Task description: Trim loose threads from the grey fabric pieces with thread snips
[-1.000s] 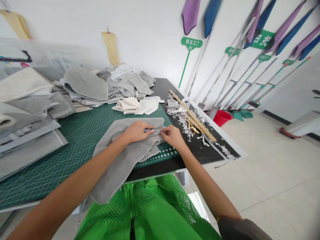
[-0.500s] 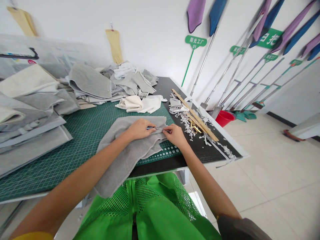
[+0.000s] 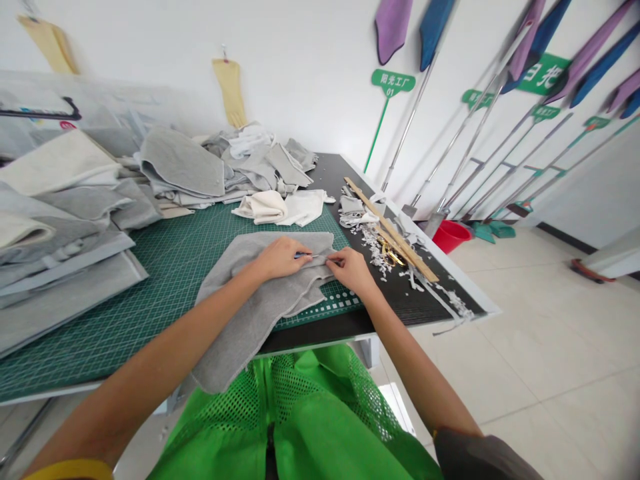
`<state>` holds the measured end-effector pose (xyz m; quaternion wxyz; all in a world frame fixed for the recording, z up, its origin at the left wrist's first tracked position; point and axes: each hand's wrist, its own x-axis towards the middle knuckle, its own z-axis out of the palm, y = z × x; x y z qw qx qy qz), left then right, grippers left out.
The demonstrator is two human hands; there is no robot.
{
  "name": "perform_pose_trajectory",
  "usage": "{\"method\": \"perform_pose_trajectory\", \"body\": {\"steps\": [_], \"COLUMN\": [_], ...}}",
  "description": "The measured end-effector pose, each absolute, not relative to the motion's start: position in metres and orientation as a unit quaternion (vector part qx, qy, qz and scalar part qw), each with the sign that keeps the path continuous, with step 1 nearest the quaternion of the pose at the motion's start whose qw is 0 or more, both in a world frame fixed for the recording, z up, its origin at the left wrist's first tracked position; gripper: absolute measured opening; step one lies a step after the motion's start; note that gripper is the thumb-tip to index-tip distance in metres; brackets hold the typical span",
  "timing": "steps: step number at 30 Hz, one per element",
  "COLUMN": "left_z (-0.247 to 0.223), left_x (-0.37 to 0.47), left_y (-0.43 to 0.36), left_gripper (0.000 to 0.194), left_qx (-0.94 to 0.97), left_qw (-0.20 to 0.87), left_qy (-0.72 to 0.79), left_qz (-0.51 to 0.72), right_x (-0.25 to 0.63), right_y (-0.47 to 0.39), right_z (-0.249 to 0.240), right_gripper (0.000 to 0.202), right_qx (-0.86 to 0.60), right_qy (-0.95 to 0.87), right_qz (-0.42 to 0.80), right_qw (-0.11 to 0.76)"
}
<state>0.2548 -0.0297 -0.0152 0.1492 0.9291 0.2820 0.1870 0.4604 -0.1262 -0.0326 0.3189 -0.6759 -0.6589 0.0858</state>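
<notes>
A grey cloth [image 3: 239, 337] lies partly folded on the green cutting mat [image 3: 175, 247], one corner hanging over the table's front edge. My left hand [image 3: 281, 257] rests on it, closed around a small blue-handled tool [image 3: 301, 255] with a thin metal tip pointing right. The tool's exact kind is too small to make out. Just right of the tip, my right hand [image 3: 349, 268] pinches the edge of the same cloth between thumb and fingers. The two hands are a short gap apart over the fold.
Heaped grey and white cloths [image 3: 180, 163] cover the left and back. A cream cloth [image 3: 265, 207] lies beyond my hands. On the right are wooden strips [image 3: 393, 230], gold-handled scissors [image 3: 391, 253] and fabric scraps [image 3: 373, 243]. Mops, dustpans and a red bucket [image 3: 450, 235] stand along the wall.
Almost nothing differs. Both hands keep their grip in nearly the same place, and the whole view has shifted very slightly.
</notes>
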Motion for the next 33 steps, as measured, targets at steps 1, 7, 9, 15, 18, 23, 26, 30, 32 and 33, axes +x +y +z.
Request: {"method": "perform_pose_trajectory", "body": {"steps": [1, 7, 9, 15, 18, 23, 26, 30, 32, 33], "left_z": [-0.0149, -0.0129, -0.0129, -0.0112, -0.01, -0.0103, -0.011, -0.0113, -0.0109, -0.0105], "left_x": [0.2547, 0.2543, 0.2544, 0.2543, 0.2544, 0.255, 0.2552, 0.2552, 0.2551, 0.2549], "left_y": [-0.03, -0.0311, -0.0311, -0.032, -0.0328, -0.0327, -0.0323, -0.0322, -0.032, -0.0319], "left_gripper": [0.035, 0.034, 0.034, 0.034, 0.034, 0.035, 0.035, 0.034, 0.034, 0.034], "left_qx": [0.929, 0.931, 0.931, 0.93, 0.929, 0.93, 0.932, 0.931, 0.929, 0.929], "left_qw": [0.149, 0.148, 0.148, 0.149, 0.15, 0.148, 0.146, 0.146, 0.146, 0.146], "left_qy": [0.282, 0.279, 0.28, 0.285, 0.286, 0.283, 0.28, 0.281, 0.283, 0.283], "left_qz": [0.187, 0.183, 0.182, 0.179, 0.179, 0.18, 0.181, 0.184, 0.187, 0.189], "right_x": [0.4603, 0.46, 0.4599, 0.46, 0.46, 0.4598, 0.4596, 0.4595, 0.4597, 0.4598], "right_y": [-0.1263, -0.1264, -0.1264, -0.1264, -0.1263, -0.1267, -0.1266, -0.1261, -0.126, -0.126], "right_z": [-0.0326, -0.0328, -0.0324, -0.0321, -0.0325, -0.0321, -0.032, -0.0327, -0.0331, -0.0332], "right_gripper": [0.02, 0.019, 0.019, 0.019, 0.018, 0.019, 0.019, 0.019, 0.019, 0.02], "right_qx": [-0.675, -0.677, -0.678, -0.679, -0.68, -0.679, -0.68, -0.681, -0.681, -0.681], "right_qy": [-0.659, -0.658, -0.658, -0.658, -0.657, -0.657, -0.657, -0.656, -0.655, -0.655], "right_qz": [0.086, 0.084, 0.084, 0.084, 0.084, 0.084, 0.084, 0.086, 0.087, 0.087], "right_qw": [0.32, 0.318, 0.318, 0.316, 0.315, 0.315, 0.315, 0.315, 0.316, 0.317]}}
